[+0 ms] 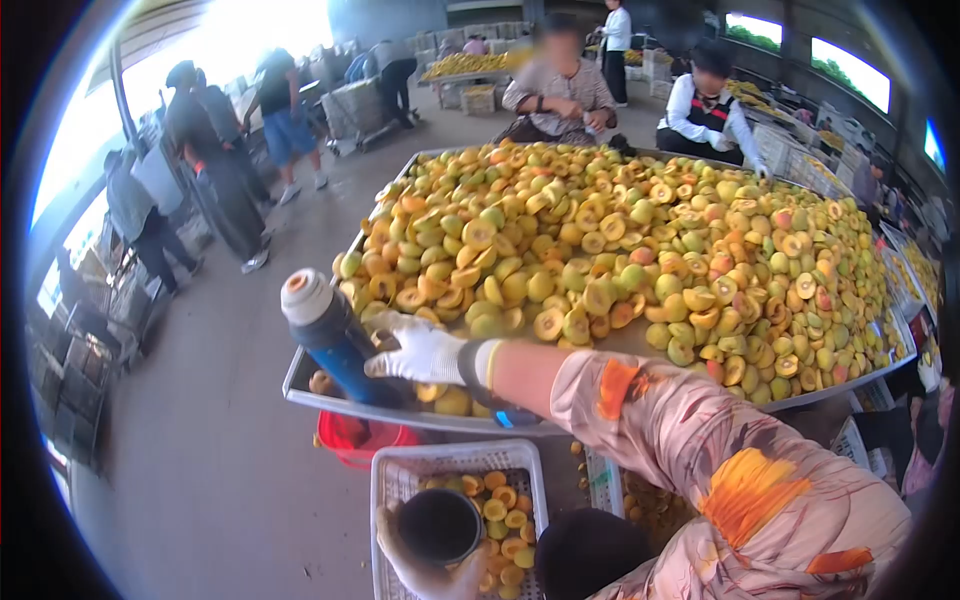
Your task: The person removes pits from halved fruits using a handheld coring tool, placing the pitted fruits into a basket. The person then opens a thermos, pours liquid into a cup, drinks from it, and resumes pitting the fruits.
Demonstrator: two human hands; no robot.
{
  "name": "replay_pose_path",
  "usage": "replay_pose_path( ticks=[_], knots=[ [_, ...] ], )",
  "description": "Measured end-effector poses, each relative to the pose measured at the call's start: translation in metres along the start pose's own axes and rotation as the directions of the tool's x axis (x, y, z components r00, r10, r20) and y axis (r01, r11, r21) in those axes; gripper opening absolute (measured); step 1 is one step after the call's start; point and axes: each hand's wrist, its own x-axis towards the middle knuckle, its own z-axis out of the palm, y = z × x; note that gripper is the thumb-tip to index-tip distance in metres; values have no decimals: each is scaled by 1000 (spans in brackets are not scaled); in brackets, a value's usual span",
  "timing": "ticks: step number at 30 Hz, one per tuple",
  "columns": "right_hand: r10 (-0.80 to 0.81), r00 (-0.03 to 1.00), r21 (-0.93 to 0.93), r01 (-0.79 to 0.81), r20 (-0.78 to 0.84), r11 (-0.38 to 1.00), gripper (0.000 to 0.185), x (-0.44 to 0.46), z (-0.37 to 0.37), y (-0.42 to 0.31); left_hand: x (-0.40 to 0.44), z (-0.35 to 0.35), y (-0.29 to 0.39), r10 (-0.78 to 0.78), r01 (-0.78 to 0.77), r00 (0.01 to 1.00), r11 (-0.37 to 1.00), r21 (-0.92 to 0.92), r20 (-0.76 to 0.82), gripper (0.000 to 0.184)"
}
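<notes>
My right hand (425, 350), in a white glove, reaches across to a blue and dark bottle (340, 345) with a pale cap. Its thumb and fingers lie against the bottle's side; the far fingertips are partly hidden. The bottle leans at the near left corner of a rimmed table (480, 422) heaped with halved yellow-orange fruit (600, 240). Low in view, my left hand (425, 570), also gloved, is wrapped round a black cup (438, 525). That cup is above a white plastic crate (460, 455) holding fruit halves.
A red bucket (365, 437) is below the table's left corner. Two people (565, 95) (705, 115) sit at the far side of the heap. More people stand at left, near stacked crates (85, 390) and a loaded cart (355, 110). Concrete floor (230, 400) stretches leftward.
</notes>
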Motion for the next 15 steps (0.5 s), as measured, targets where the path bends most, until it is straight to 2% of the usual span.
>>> replay_pose_path(
  ticks=[1,3,4,5,6,7,8,9,10,12,14,15],
  knots=[
    [75,997,60,-75,7,995,76,-15,-15,-11,1,6,22,-12,12,1000,1000,-8,21,110],
    [104,994,202,-108,28,973,83,-28,-45,9,6,16,34,33,-39,995,997,67,94,110],
    [165,986,115,-162,-12,980,83,-46,-79,-5,7,19,41,48,-63,990,992,110,132,110],
    [113,992,-27,-115,-59,993,82,-43,-108,7,8,23,50,57,-79,987,986,148,147,110],
    [49,980,-79,-66,-193,995,81,-52,-149,-1,9,28,61,59,-94,981,978,188,184,111],
    [87,932,-131,-141,-352,981,84,-47,-190,-1,10,38,69,65,-118,969,970,215,237,111],
    [99,881,-54,-139,-463,989,85,-59,-236,-23,9,50,71,65,-107,967,981,161,244,111],
    [-132,728,-210,-16,-672,977,81,-60,-268,-26,5,58,70,62,-91,968,989,114,242,111],
    [-189,698,-117,150,-691,982,77,-81,-297,-58,1,64,70,58,-75,974,994,75,218,111],
    [-283,706,-89,299,-649,950,68,-142,-321,-112,2,77,74,118,-139,951,989,56,287,112],
    [-247,838,-9,278,-486,961,55,-212,-317,-139,1,94,78,156,-162,929,987,-9,336,112],
    [-255,870,-109,231,-422,967,51,-244,-309,-139,-1,105,85,172,-171,920,985,-36,353,111]
  ],
)
